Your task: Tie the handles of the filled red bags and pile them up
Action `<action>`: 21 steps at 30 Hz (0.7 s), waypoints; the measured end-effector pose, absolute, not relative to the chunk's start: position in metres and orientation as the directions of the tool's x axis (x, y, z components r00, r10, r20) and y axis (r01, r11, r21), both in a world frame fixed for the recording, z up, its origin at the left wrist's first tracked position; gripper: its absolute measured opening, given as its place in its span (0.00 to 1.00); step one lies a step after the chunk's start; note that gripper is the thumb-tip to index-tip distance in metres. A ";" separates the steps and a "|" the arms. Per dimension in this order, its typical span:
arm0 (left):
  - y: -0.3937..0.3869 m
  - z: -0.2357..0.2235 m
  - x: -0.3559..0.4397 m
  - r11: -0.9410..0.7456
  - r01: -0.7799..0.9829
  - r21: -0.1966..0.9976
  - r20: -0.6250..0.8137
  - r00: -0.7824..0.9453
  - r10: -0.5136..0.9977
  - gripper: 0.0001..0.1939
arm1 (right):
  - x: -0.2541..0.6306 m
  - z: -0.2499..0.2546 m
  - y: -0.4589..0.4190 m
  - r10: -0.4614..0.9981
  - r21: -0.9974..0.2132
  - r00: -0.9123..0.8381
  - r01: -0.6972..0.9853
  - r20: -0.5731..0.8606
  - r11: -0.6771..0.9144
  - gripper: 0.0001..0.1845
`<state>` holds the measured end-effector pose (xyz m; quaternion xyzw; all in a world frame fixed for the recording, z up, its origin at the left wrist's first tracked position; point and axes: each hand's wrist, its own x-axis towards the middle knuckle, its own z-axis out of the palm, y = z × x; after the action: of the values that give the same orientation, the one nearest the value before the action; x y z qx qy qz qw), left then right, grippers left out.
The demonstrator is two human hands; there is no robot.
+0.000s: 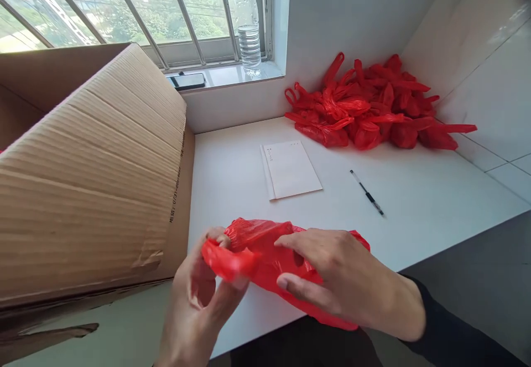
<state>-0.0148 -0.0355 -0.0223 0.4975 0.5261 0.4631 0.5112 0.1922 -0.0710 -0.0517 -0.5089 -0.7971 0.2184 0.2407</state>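
A red plastic bag [265, 251] lies crumpled across the front edge of the white table, part of it hanging past the edge. My left hand [207, 284] is closed on the bag's left end, with a twisted piece of it between thumb and fingers. Over the bag's middle hovers my right hand [332, 273], its thumb and forefinger apart and nothing visible between them. Its other fingers are partly hidden, and it covers some of the bag.
A cardboard box [103, 168] stands at the left. Many red bags are heaped in a pile [365, 107] by the wall. A notebook [292, 169] and a pen [367, 192] lie on the table [232, 173]. The windowsill holds a water bottle [249, 40] and a phone [188, 81].
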 end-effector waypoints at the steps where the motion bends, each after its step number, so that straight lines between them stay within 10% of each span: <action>1: -0.037 -0.025 -0.015 0.086 0.048 0.995 -0.088 0.045 0.995 0.19 | 0.193 -0.053 -0.072 0.920 -0.575 -0.374 0.730 0.118 0.371 0.18; 12: -0.050 -0.033 -0.035 0.088 0.154 0.984 -0.103 0.092 0.990 0.21 | 0.229 -0.011 -0.041 0.944 -0.541 0.104 0.837 0.314 0.088 0.03; 17: -0.064 -0.033 -0.029 -0.129 0.334 0.934 0.117 0.057 0.991 0.24 | 0.200 0.006 -0.061 0.846 -0.377 -0.129 0.853 0.517 0.360 0.10; 21: -0.066 -0.031 -0.025 -0.276 0.287 0.917 0.251 0.122 0.960 0.18 | 0.176 -0.008 -0.072 0.871 -0.562 -0.437 0.672 0.224 0.481 0.11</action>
<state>-0.0246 -0.0663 -0.0307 0.6533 0.4773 0.4597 0.3661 0.1760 -0.0717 -0.0081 -0.4686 -0.8237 0.1996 0.2493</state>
